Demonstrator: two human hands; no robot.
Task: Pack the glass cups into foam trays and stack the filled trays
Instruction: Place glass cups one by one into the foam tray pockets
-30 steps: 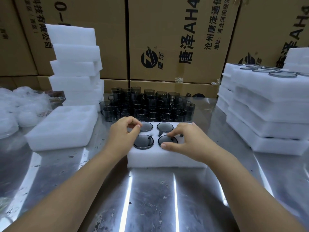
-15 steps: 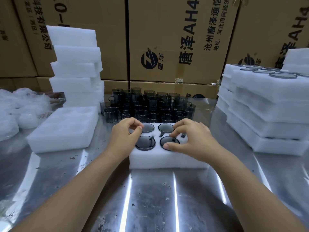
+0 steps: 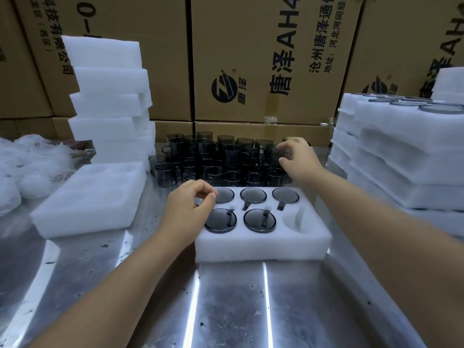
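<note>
A white foam tray (image 3: 263, 244) lies in front of me on the metal table. Five dark glass cups sit in its slots, among them the front-left cup (image 3: 221, 221); the front-right slot (image 3: 293, 221) is empty. My left hand (image 3: 187, 209) hovers over the tray's back-left corner, its curled thumb and forefinger pinching the rim of the back-left cup (image 3: 225, 195). My right hand (image 3: 297, 156) reaches behind the tray into the cluster of loose glass cups (image 3: 216, 159). There its thumb and fingers close round a cup (image 3: 280, 153) at the cluster's right edge.
An empty foam tray (image 3: 88, 197) lies at the left, with a tall stack of empty trays (image 3: 110, 101) behind it. Stacked filled trays (image 3: 406, 156) stand at the right. Plastic bags (image 3: 27, 167) lie far left. Cardboard boxes (image 3: 251, 59) wall the back.
My right hand has left the tray's front-right area and moved back and right to the loose cups, uncovering the empty slot. My left hand stays at the back-left cup.
</note>
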